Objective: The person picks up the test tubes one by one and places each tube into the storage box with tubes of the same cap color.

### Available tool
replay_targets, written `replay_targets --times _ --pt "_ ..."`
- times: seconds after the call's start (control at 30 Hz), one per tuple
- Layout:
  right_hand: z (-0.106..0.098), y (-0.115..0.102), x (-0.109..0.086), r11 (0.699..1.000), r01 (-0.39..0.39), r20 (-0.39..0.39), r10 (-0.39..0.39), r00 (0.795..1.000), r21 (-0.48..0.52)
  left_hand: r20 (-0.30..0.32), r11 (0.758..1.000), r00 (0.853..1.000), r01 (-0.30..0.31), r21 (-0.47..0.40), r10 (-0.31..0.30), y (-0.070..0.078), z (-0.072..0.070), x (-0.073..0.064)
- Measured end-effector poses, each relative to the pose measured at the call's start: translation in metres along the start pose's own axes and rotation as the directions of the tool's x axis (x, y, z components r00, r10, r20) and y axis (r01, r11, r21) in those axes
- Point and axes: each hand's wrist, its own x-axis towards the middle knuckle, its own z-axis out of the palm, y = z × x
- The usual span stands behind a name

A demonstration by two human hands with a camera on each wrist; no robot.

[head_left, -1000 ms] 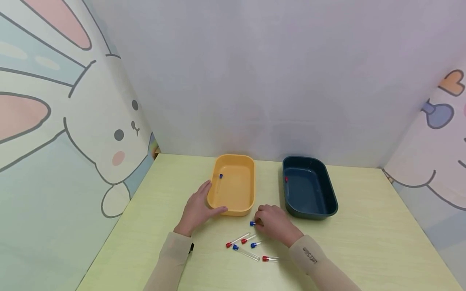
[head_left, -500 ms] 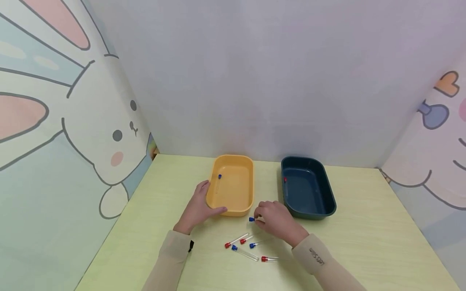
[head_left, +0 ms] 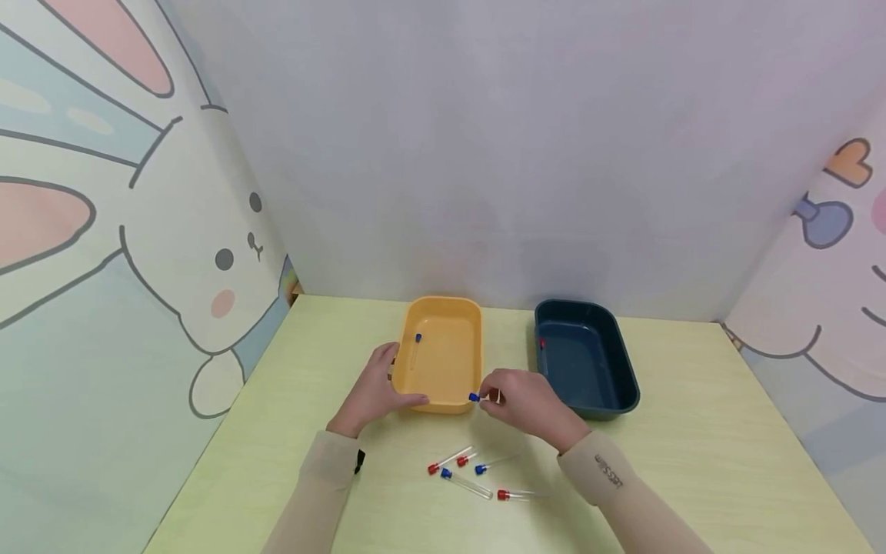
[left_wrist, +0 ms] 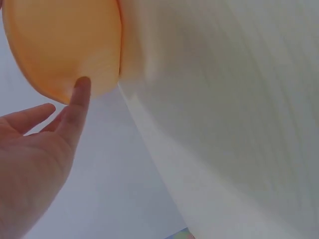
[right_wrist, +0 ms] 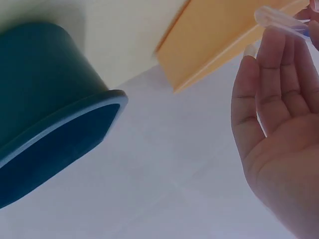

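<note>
My right hand point(head_left: 529, 406) pinches a clear test tube with a blue cap point(head_left: 474, 397), just off the near right corner of the yellow tray point(head_left: 448, 362). In the right wrist view the rounded end of this test tube point(right_wrist: 276, 19) sticks out past the fingertips; its cap is mostly hidden. My left hand point(head_left: 368, 396) rests against the yellow tray's near left corner, thumb along the front and fingers at the left side. Inside that tray lies another blue-capped test tube point(head_left: 418, 338). The left wrist view shows a fairly straight finger point(left_wrist: 77, 102) touching the tray's outer wall.
To the right stands a dark blue tray point(head_left: 588, 373) holding a red-capped tube point(head_left: 542, 344). Several tubes lie loose nearer me, among them a blue-capped tube point(head_left: 467, 484) and a red-capped tube point(head_left: 512, 495). A printed wall cloth point(head_left: 484, 154) rises behind the table.
My right hand has lifted the blue-capped test tube and moved it away from me, to the yellow tray's near right corner. My left hand has stayed at that tray.
</note>
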Motion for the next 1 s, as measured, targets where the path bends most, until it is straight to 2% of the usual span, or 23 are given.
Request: replay_targets --times 0.13,0.27,0.43,0.73,1.0 --pt "0.000 0.000 0.012 0.994 -0.047 0.007 0.046 0.999 0.103 0.016 1.000 1.000 0.012 -0.013 -0.012 0.000 -0.002 0.002" --pt "0.001 0.000 0.025 0.970 -0.118 0.023 0.116 0.993 0.214 0.027 1.000 1.000 0.017 -0.015 -0.017 -0.001 -0.003 0.003" --pt "0.002 -0.002 0.042 0.942 -0.150 -0.006 0.159 0.987 0.301 0.031 1.000 0.999 0.022 -0.002 -0.021 -0.001 -0.002 0.004" --pt "0.000 -0.013 0.071 0.899 -0.218 -0.021 0.244 0.969 0.380 0.022 1.000 0.999 0.026 -0.007 -0.025 -0.003 0.000 0.004" --pt "0.006 -0.015 0.088 0.896 -0.221 -0.062 0.265 0.962 0.385 0.031 1.000 0.999 0.026 -0.017 -0.026 -0.002 0.000 0.002"
